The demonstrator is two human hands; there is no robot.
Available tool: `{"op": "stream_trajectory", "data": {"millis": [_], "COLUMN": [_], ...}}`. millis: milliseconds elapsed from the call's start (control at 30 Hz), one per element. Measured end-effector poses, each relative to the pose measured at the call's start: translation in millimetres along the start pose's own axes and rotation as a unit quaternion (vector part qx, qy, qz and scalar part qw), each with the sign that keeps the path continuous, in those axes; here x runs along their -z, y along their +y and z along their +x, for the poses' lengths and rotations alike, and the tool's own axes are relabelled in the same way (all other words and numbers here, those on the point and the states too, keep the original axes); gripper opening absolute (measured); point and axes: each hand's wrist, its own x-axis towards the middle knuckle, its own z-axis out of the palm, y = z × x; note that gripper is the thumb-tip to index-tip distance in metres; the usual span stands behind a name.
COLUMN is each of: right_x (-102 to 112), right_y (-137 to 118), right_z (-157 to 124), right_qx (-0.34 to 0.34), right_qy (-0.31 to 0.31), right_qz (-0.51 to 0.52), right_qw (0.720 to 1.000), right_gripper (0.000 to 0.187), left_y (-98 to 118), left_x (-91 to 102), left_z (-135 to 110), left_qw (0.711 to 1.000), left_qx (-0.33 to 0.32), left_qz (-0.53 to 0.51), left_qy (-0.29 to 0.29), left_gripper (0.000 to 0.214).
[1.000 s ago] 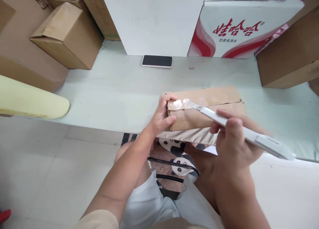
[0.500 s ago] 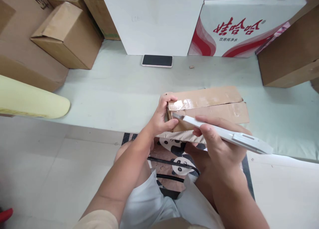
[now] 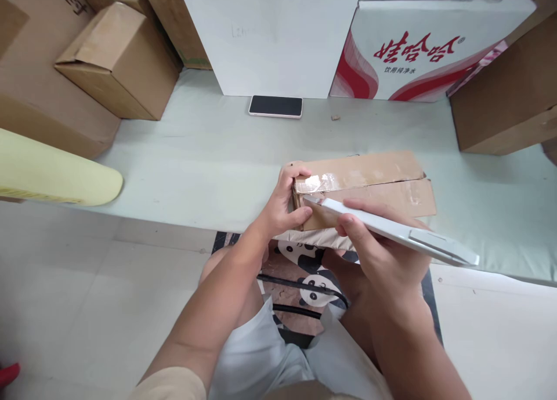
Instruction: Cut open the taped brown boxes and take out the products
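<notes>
A small cardboard box (image 3: 369, 170) lies near the front edge of the covered table, a split running along the middle of its top and clear tape at its left end. My left hand (image 3: 285, 200) grips that left end, fingers over the far side and thumb on the near side. In my right hand (image 3: 383, 243) is a white utility knife (image 3: 400, 231), its handle pointing right. The blade tip is at the box's left end, close to my left thumb; whether it cuts in, I cannot tell.
Behind the box lie a phone (image 3: 275, 106) and a small brown scrap (image 3: 335, 117). White cartons (image 3: 270, 40) stand at the back, brown boxes (image 3: 122, 63) at the left and another brown box (image 3: 505, 92) at the right. A pale yellow roll (image 3: 56, 170) overhangs the table's left front.
The knife has tilted slightly, with its blade a touch higher against the box end, and my right fingers have shifted with it. My left hand and the box stay in place.
</notes>
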Motion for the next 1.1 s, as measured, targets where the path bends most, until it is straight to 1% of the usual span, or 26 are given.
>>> {"op": "stream_trajectory", "data": {"millis": [167,267,367,467,567,700,767,833,933,1000,1100], "right_x": [-4.6,-3.3,0.6,3.5,4.7,6.5,7.9,9.0,8.9,7.6,6.6], "right_y": [0.5,3.3,7.5,9.4,7.9,5.8,5.1,4.1,2.0,1.6,3.3], "right_z": [-0.8,-0.9,-0.8,0.6,3.5,7.5,8.0,7.7,6.8,6.6,6.8], "right_qx": [0.026,0.015,-0.006,0.0,0.032,0.107,0.129,0.111,0.034,0.002,0.014], "right_qy": [0.026,0.03,0.05,0.048,0.03,-0.001,-0.008,-0.014,-0.016,-0.005,0.01], "right_qz": [-0.029,-0.025,-0.022,-0.037,-0.053,-0.072,-0.077,-0.073,-0.055,-0.037,-0.009], "right_qw": [0.999,0.999,0.998,0.998,0.998,0.992,0.989,0.991,0.998,0.999,1.0], "right_gripper": [0.01,0.009,0.012,0.012,0.01,0.005,0.005,0.006,0.009,0.011,0.01], "left_y": [4.9,6.1,5.4,3.9,3.6,6.7,8.6,9.5,7.3,4.1,0.4], "left_x": [0.4,0.7,0.7,0.4,-0.5,-2.1,-2.7,-2.9,-2.6,-2.0,-0.9], "left_z": [0.4,0.4,-0.4,-1.2,-1.3,-1.0,-1.1,-1.2,-1.0,-0.4,0.3], "left_qw": [1.0,0.999,0.999,0.999,0.999,0.998,0.998,0.998,0.998,0.999,0.999], "left_qx": [0.031,0.041,0.046,0.051,0.054,0.052,0.055,0.061,0.057,0.046,0.044], "left_qz": [0.003,0.003,0.001,-0.002,-0.005,-0.011,-0.017,-0.025,-0.021,-0.017,-0.026], "left_qy": [-0.003,-0.004,-0.003,-0.001,0.007,0.014,0.013,0.012,0.014,0.013,0.007], "left_gripper": [0.065,0.065,0.065,0.068,0.07,0.068,0.065,0.064,0.066,0.068,0.068]}}
